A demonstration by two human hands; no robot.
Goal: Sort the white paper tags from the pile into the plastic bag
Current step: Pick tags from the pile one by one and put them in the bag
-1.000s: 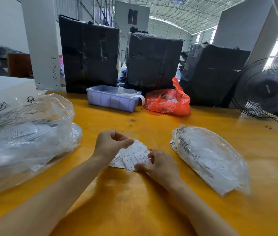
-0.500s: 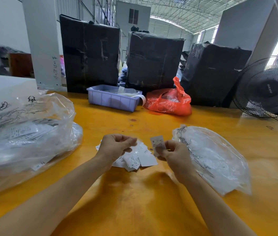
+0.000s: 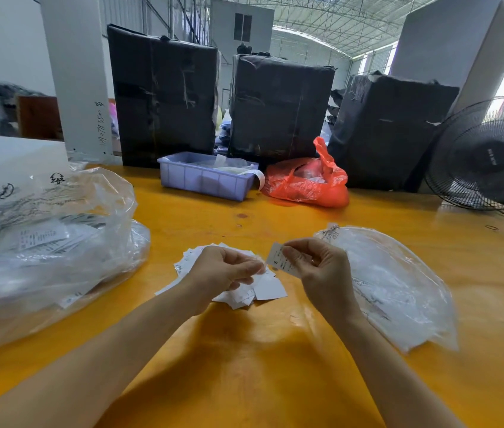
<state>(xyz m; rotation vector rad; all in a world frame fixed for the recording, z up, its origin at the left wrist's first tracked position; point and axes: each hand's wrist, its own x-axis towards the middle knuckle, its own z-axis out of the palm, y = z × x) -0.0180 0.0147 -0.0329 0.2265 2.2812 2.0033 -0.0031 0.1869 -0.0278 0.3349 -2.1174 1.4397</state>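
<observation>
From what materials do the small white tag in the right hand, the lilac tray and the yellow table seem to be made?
Small white tag: thin matte paper or card, printed. Lilac ribbed tray: probably moulded plastic, dull sheen. Yellow table: glossy lacquered wood, perhaps; it mirrors light.

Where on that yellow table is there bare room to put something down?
Bare table shows in front, between the forearms; in a strip between the tag pile and the purple bin; and at far right, beyond the small bag. The left is crowded by the big bag.
</observation>
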